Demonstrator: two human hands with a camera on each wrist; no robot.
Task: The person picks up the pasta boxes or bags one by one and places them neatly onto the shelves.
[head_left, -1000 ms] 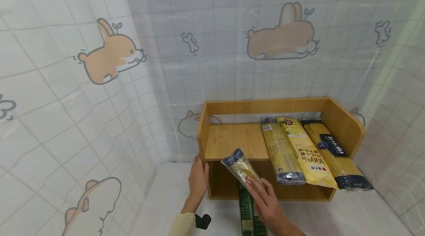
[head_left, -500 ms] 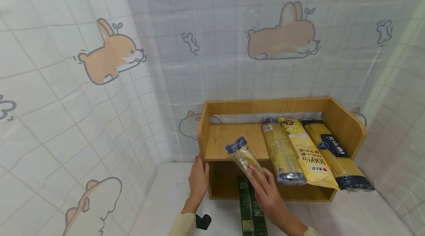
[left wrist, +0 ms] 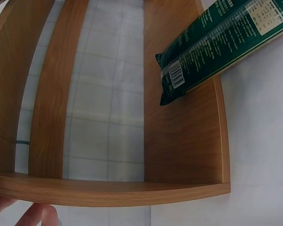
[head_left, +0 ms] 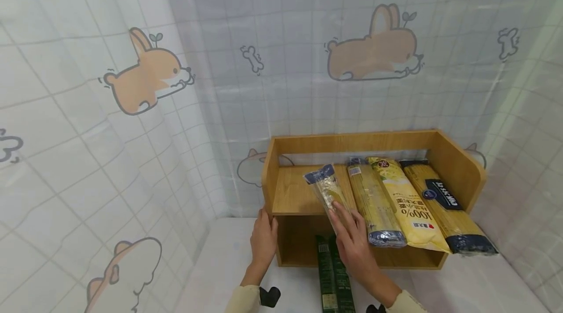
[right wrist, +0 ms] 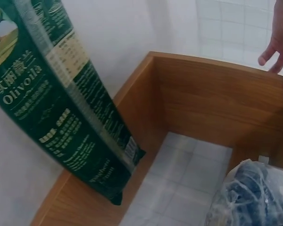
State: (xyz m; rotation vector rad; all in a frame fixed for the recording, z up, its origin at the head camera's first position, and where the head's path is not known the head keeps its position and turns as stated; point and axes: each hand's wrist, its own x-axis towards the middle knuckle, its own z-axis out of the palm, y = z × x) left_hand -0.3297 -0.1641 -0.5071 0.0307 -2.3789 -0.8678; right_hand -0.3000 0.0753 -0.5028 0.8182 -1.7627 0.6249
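Observation:
My left hand grips the left side panel of a small wooden shelf; in the left wrist view, fingertips show beyond the panel's edge. My right hand holds a clear pack of spaghetti with a blue end. This pack slants over the front of the upper board, its far end above the board. In the right wrist view only its crumpled blue end shows. Below, a green pack of spaghetti lies with its far end in the lower compartment and the rest sticking out forward.
Side by side on the right of the upper board lie a blue-ended spaghetti pack, a yellow pasta bag and a dark-labelled spaghetti pack. Their near ends overhang the front edge. A patterned curtain hangs behind the shelf.
My right hand has moved the spaghetti pack up and away from me, from before the lower compartment to over the upper board. My left hand keeps its grip on the panel.

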